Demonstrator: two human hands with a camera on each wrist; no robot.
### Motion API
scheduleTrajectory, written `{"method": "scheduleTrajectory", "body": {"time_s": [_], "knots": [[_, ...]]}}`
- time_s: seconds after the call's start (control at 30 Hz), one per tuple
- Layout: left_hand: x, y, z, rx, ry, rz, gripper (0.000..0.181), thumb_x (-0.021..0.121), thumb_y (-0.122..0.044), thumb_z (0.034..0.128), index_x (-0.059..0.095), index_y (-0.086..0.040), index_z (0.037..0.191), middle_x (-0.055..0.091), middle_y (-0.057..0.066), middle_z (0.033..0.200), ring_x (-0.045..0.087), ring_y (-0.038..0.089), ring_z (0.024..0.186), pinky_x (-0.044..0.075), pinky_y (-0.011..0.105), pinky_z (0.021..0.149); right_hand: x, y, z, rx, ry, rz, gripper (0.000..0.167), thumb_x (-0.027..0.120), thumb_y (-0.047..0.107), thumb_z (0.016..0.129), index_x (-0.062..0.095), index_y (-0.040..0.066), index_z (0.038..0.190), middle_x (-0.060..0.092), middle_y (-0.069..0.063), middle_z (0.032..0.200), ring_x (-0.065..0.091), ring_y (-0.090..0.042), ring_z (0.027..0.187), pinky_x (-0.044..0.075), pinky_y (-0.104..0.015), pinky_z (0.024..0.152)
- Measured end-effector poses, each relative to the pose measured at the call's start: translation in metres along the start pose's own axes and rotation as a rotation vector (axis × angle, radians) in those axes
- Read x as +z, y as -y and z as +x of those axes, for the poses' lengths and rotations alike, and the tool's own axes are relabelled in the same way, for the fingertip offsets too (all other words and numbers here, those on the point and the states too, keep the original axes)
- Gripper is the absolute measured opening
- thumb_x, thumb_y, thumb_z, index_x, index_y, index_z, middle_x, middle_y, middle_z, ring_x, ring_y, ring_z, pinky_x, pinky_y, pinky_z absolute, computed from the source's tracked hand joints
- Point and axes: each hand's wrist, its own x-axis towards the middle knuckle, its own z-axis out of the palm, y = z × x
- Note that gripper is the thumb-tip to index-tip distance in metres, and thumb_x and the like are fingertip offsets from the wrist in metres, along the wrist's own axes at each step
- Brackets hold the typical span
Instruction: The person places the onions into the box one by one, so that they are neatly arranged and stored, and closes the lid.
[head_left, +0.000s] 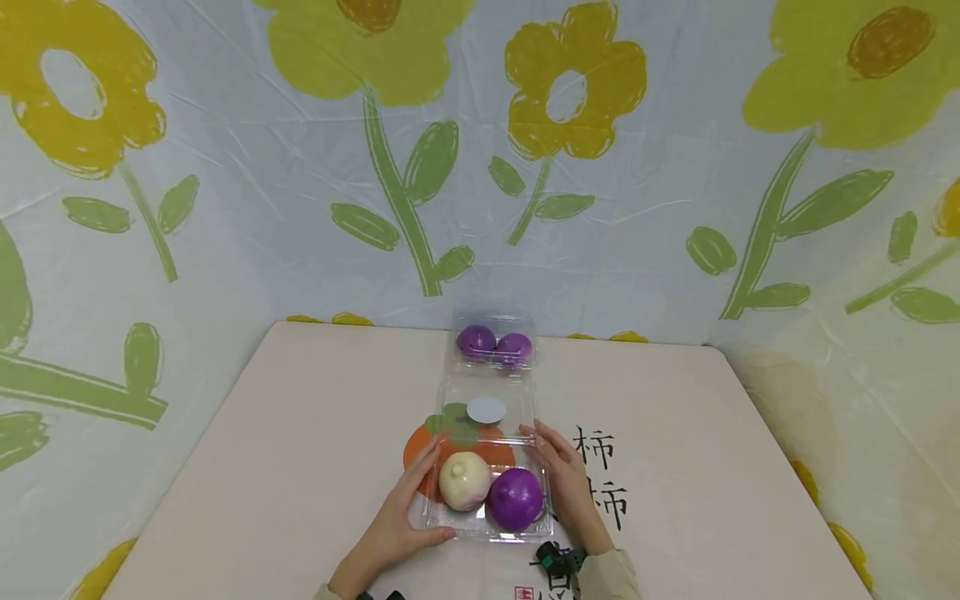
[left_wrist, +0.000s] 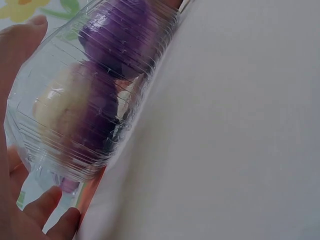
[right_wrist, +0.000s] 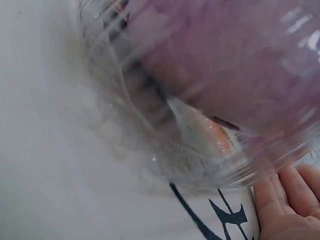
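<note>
A clear plastic clamshell box (head_left: pixel 487 533) lies on the table with its lid (head_left: pixel 517 392) folded back away from the person. It holds two round, turnip-like vegetables: a whitish one (head_left: pixel 463 481) with a nub on top and a glossy purple one (head_left: pixel 515 499). The left hand (head_left: pixel 401 517) grips the box's left side, thumb at the front corner and fingers towards the back. At the right side, the right hand (head_left: pixel 567 477) holds the box near the hinge. Ribbed plastic walls (left_wrist: pixel 55 135) show between the left thumb and fingers in the left wrist view.
Behind the lid, a second clear box (head_left: pixel 495 321) at the table's far edge contains two purple round vegetables (head_left: pixel 477 342). The pale tabletop (head_left: pixel 315 433) bears an orange fruit print and black characters (head_left: pixel 595 448). Flower-patterned cloth (head_left: pixel 480 208) hangs around it.
</note>
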Motion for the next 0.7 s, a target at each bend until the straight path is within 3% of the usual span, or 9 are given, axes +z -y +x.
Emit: {"method": "scheduleTrajectory", "body": {"time_s": [0.2,0.4,0.57,0.7], "knots": [[-0.003,-0.014,0.008,0.082,-0.019,-0.021,0.103,0.091,-0.018,0.0677,0.032,0.01,0.148,0.026,0.035,0.153,0.026,0.044,0.144,0.018,0.025,0.119,0.0,-0.002,0.0,-0.015,-0.017,0.01,0.05,0.053,0.012,0.102,0.038,-0.013,0.143,0.051,-0.032,0.138,0.059,-0.018,0.123,0.046,-0.032,0.103],[-0.008,-0.033,0.013,0.071,-0.015,-0.019,0.099,0.089,-0.019,0.071,0.034,0.008,0.148,0.028,0.032,0.154,0.028,0.045,0.142,0.02,0.025,0.118,0.0,-0.002,-0.001,-0.04,-0.02,0.022,0.045,0.054,0.01,0.101,0.044,-0.013,0.138,0.054,-0.031,0.136,0.059,-0.02,0.122,0.046,-0.035,0.104],[-0.008,-0.034,0.013,0.059,-0.014,-0.012,0.098,0.089,-0.02,0.0717,0.034,0.007,0.149,0.028,0.032,0.154,0.028,0.046,0.142,0.02,0.025,0.118,-0.002,-0.003,0.0,-0.053,0.0,0.051,0.046,0.054,0.006,0.101,0.04,-0.014,0.14,0.05,-0.032,0.139,0.056,-0.027,0.127,0.046,-0.035,0.103],[-0.006,-0.033,0.012,0.024,-0.011,-0.018,0.101,0.09,-0.013,0.068,0.033,0.006,0.15,0.027,0.034,0.153,0.027,0.045,0.143,0.019,0.023,0.117,-0.004,-0.001,0.003,-0.026,0.01,0.042,0.05,0.055,0.006,0.1,0.038,-0.006,0.145,0.051,-0.026,0.141,0.055,-0.027,0.128,0.047,-0.033,0.103]]}}
